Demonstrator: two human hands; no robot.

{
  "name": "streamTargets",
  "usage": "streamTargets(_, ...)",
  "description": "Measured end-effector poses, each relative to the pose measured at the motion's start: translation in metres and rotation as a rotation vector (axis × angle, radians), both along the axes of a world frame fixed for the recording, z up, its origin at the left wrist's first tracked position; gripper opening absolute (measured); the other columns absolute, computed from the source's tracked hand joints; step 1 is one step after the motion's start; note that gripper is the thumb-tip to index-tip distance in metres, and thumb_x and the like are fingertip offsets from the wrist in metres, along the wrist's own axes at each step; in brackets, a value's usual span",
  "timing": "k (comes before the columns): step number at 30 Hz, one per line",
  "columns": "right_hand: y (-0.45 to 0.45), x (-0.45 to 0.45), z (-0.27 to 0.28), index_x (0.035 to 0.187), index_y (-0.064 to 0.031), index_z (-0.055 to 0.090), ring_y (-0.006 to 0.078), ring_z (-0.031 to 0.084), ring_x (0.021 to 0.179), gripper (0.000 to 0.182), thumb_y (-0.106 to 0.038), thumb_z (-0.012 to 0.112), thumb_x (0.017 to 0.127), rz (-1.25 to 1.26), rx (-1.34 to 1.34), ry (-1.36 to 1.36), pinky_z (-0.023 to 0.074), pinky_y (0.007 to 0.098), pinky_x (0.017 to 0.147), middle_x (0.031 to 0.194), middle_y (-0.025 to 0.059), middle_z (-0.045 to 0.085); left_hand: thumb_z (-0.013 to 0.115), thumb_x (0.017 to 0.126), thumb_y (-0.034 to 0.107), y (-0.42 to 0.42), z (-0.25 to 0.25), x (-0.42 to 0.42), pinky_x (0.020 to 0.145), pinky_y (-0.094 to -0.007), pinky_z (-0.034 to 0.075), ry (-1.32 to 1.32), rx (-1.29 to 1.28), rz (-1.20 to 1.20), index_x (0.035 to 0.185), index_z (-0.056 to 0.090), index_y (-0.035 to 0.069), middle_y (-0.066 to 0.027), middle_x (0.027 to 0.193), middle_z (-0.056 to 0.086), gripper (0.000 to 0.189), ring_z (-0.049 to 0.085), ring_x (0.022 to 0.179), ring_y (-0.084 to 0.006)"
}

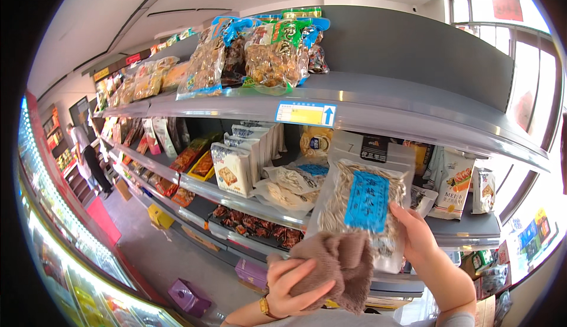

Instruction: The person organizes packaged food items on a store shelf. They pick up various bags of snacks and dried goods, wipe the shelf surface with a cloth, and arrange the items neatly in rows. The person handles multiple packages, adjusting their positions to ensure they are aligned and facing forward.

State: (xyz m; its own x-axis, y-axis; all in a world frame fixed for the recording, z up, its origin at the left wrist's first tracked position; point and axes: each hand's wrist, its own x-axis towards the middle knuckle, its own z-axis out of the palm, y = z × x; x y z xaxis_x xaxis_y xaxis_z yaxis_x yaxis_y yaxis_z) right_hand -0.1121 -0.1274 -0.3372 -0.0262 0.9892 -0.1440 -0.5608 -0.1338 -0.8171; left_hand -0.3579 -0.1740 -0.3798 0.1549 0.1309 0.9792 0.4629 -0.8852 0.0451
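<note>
My right hand grips the right edge of a clear plastic pouch of small dried fish, which bears a blue label with writing. The pouch is upright in front of the middle shelf. A brown cloth is bunched in my left hand, against the lower left part of the pouch and hiding that corner. Behind the pouch, flat clear packs of pale dried food lie on the shelf, beside a row of white packets.
Bags of snacks stand on the upper shelf, above a price tag. Dark red packets fill part of the lower shelf. A purple box sits on the floor. Lit coolers line the left; a person stands far off.
</note>
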Motion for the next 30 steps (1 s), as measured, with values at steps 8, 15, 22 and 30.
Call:
streamTargets(8,0.099,-0.064,-0.014,0.114,0.0027,0.046,0.0271,0.055,0.107,0.028,-0.019,0.045,0.097,0.056,0.142,0.426,0.0478,0.0388,0.094,0.115,0.0153,0.054,0.070,0.051,0.010,0.026,-0.009,-0.071,0.080,-0.0416,0.040,0.106,-0.095,0.079,0.096,0.068,0.015,-0.0155,0.118,0.050,0.045,0.049,0.097,-0.0326)
streamTargets(15,0.102,-0.088,-0.005,0.110,0.0098,0.044,0.0315,0.052,0.112,0.026,-0.003,0.053,0.090,-0.019,0.096,0.203,0.0460,0.0387,0.099,0.117,0.0246,0.049,0.070,0.049,0.009,0.044,-0.016,-0.099,0.084,-0.0442,0.039,0.140,-0.174,0.052,0.095,0.068,0.015,-0.0173,0.122,0.047,0.046,0.048,0.101,-0.0355)
streamTargets(22,-0.004,-0.119,0.020,0.143,-0.0042,0.025,0.0219,0.033,0.129,0.064,-0.029,0.056,0.092,0.324,0.593,-0.858,0.0267,0.0360,0.107,0.134,0.0123,0.040,0.063,0.078,0.018,0.069,-0.014,-0.079,0.090,-0.0453,0.041,-0.063,-0.175,0.027,0.126,0.045,0.015,-0.0178,0.132,0.040,0.050,0.045,0.112,-0.0372)
streamTargets(30,-0.032,-0.086,0.083,0.113,-0.0029,0.058,0.0323,0.052,0.112,0.051,-0.010,0.076,0.066,-0.459,1.166,-1.344,0.0407,0.0403,0.094,0.116,0.0157,0.056,0.066,0.083,0.024,0.090,0.016,-0.019,0.103,-0.0534,0.027,0.206,0.036,-0.682,0.148,0.008,0.016,-0.0199,0.149,0.015,0.087,0.028,0.132,-0.0395)
